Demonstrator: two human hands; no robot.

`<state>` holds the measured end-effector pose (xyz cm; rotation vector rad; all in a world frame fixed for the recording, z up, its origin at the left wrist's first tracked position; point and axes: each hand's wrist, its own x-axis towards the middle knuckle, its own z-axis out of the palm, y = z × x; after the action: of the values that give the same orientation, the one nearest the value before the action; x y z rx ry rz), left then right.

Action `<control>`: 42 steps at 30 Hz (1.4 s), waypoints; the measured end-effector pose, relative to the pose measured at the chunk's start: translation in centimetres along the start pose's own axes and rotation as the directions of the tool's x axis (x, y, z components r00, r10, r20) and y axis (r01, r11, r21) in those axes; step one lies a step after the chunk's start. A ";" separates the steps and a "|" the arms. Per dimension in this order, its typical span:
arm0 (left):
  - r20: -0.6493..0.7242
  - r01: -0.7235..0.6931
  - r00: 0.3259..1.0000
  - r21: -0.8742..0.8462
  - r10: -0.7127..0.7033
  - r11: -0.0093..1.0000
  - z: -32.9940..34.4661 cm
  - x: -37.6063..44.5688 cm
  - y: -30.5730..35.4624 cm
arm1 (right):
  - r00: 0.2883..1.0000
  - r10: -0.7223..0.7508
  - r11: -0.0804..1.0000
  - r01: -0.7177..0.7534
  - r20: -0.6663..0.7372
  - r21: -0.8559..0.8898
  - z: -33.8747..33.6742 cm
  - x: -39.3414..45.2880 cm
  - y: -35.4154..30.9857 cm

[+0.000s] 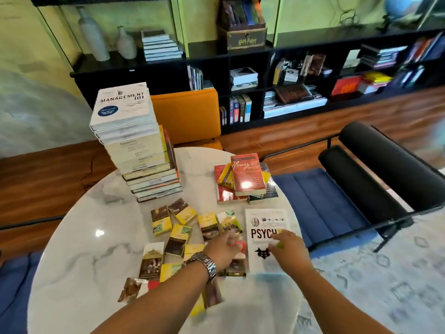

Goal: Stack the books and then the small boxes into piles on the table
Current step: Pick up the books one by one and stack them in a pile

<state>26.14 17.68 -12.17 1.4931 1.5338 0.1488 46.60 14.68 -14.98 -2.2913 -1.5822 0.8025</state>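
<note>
Toward the far left edge of the round marble table (72, 249) stands a tall stack of books (139, 150), a white "Management 101" volume on top. In front of it, across the middle of the table and down to the near edge, small yellow and brown boxes (178, 239) lie scattered, unstacked. The left hand (224, 249), a metal watch (207, 265) on its wrist, reaches over these boxes with fingers curled; it is blurred, and I cannot tell whether it grasps one. Near the far right edge sits a low, untidy pile of red books (243, 179). Nearer, by the right edge, a white "Psych" book (267, 227) lies flat, and the right hand (289, 247) rests on its cover, fingers loose and gripping nothing.
</note>
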 end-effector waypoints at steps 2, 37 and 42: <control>0.029 -0.006 1.000 0.005 0.006 1.000 2.0 0.4 1.1 | 0.997 -0.027 0.999 0.029 0.068 -0.030 -0.4 -0.1 1.6; -0.144 0.353 0.891 -0.380 -0.431 0.855 9.6 6.2 6.7 | 0.919 -0.058 0.815 -0.181 0.389 0.551 -2.7 1.6 8.0; -0.097 0.357 0.913 -0.282 -0.397 0.890 9.4 5.8 6.0 | 0.920 -0.061 0.836 -0.165 0.388 0.524 -3.7 2.2 8.4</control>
<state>37.87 19.19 -16.30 0.9729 1.8231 0.2281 55.82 13.84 -16.70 -1.8272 -1.1927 1.5775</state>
